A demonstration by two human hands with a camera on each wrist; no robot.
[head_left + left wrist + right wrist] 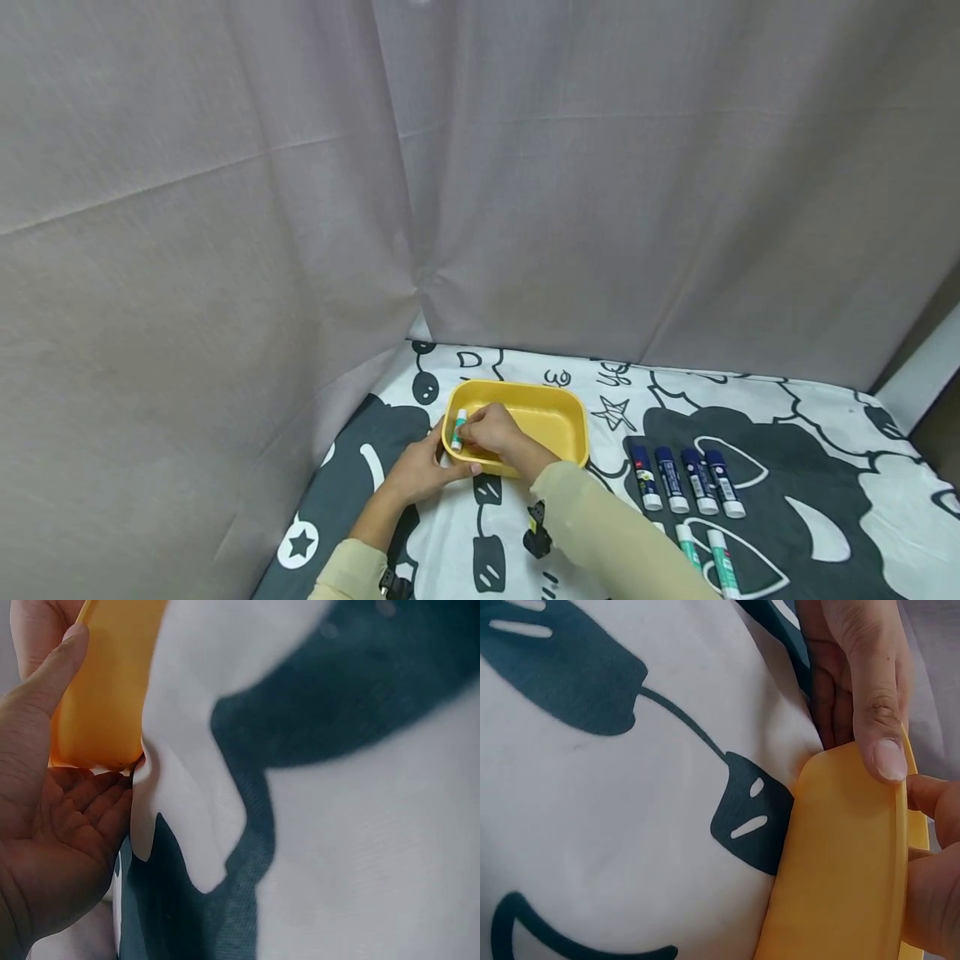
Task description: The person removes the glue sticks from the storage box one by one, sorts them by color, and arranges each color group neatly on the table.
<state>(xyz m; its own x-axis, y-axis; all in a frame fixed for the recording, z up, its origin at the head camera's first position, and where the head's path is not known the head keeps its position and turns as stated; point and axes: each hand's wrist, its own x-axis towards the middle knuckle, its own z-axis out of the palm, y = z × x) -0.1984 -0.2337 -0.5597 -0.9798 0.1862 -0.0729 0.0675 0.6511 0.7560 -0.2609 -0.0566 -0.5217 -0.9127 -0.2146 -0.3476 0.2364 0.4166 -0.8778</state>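
Note:
A yellow plastic tray (551, 410) stands on the patterned cloth. My left hand (422, 473) grips its near left corner; in the left wrist view the thumb lies along the wall and the fingers bend round the end. Inside the tray, at its left end, my right hand (495, 431) pinches a small green-and-white glue stick (460, 423), standing roughly lengthwise to the short wall. In the right wrist view the tray's near wall (847, 847) hides the glue stick and most of the right fingers.
Right of the tray, several navy-capped glue sticks (670, 480) lie in a row. Nearer me lie green-and-white glue sticks (723, 565), partly behind the right sleeve (622, 533). A grey curtain (525, 208) hangs behind the cloth (517, 517).

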